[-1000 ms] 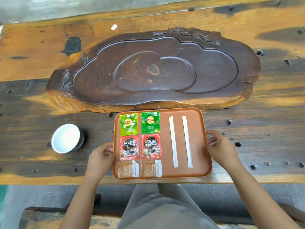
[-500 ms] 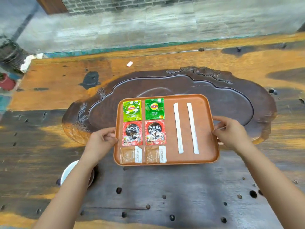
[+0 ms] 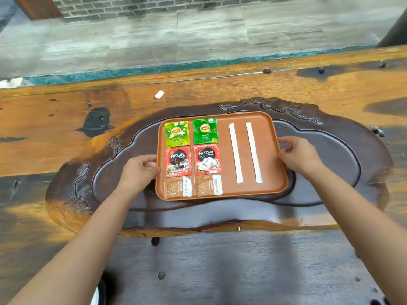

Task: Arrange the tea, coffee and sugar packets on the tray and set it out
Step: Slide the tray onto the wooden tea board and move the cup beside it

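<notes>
A brown rectangular tray (image 3: pixel 273 172) is over the hollow of a big carved dark wooden slab (image 3: pixel 341 155). My left hand (image 3: pixel 138 172) grips the tray's left rim and my right hand (image 3: pixel 297 155) grips its right rim. On the tray lie two green tea packets (image 3: pixel 177 133) (image 3: pixel 205 130), two red coffee packets (image 3: pixel 178 160) (image 3: pixel 207 159), two brown sugar packets (image 3: pixel 177 187) (image 3: pixel 209 186) and two long white sticks (image 3: pixel 236 153) (image 3: pixel 253 152). Whether the tray touches the slab I cannot tell.
The slab lies on a long wooden table (image 3: pixel 66 128) with dark knots and holes. A small white scrap (image 3: pixel 159 94) lies on the table behind the slab. A white cup (image 3: pixel 95 298) peeks out beside my left forearm. Beyond the table is a grey floor.
Both hands have carried the tray forward, from the table's near edge to over the carved slab. The packets have kept their places on it.
</notes>
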The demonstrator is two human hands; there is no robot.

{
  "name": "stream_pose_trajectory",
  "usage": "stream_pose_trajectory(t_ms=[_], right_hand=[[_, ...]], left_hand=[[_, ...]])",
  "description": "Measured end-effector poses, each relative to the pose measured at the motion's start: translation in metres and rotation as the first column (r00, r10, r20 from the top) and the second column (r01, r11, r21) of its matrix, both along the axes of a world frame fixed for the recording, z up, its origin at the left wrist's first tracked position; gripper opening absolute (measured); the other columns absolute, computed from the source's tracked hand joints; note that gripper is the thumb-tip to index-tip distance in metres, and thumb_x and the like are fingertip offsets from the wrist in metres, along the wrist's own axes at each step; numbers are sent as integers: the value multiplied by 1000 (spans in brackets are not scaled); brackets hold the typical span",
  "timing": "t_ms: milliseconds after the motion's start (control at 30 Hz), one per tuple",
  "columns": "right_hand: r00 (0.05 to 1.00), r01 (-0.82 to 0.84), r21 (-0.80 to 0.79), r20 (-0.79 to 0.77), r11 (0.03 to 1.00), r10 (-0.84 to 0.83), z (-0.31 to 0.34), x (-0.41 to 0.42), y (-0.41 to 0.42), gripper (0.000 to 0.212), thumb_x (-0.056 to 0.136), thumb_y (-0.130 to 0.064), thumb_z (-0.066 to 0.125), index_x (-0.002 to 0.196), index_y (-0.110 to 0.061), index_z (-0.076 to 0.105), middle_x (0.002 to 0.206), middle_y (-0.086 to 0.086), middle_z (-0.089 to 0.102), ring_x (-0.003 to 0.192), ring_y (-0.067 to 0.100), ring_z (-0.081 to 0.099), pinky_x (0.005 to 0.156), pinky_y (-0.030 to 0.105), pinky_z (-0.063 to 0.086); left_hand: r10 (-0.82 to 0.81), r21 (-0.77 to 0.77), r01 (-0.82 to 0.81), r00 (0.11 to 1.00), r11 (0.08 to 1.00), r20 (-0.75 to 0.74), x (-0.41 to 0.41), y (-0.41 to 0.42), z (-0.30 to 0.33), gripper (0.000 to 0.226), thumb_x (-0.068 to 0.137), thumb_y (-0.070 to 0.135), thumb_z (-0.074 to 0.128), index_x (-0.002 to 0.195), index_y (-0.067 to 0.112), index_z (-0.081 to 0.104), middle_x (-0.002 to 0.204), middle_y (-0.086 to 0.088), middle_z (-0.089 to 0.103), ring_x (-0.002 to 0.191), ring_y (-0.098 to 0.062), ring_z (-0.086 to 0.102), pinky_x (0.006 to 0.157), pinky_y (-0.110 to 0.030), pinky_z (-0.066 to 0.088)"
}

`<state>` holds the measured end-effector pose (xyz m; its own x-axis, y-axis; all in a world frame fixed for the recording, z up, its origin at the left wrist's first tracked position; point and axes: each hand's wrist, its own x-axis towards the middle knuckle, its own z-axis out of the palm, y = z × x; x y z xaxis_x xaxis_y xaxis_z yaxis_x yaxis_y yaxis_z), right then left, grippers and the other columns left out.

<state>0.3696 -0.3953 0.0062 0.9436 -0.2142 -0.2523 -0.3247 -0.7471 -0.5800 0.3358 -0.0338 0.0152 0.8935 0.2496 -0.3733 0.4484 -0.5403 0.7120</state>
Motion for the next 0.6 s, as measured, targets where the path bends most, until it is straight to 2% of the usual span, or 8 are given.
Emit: stream_pose_trajectory(t_ms=[233,600], right_hand=[[1000,15,2,-21,1000,-15,-9,-3,3,43,79,-1,47,113,-21,64,76,12,70,82,36,65,85,45,53],[1000,-8,-54,15,998,9,-12,-12,5,44,81,-1,45,117,-20,61,68,6,66,79,34,65,81,34,48]], left_hand=[[-26,-7,26,1000,1000,-8,2,3,-12,37,80,0,55,86,35,69,84,-11,75,83,-24,70,85,-45,55],[-15,7,15,1000,1000,28,-7,1,-19,33,82,4,57,107,23,68,76,2,70,77,-13,67,82,-44,56]])
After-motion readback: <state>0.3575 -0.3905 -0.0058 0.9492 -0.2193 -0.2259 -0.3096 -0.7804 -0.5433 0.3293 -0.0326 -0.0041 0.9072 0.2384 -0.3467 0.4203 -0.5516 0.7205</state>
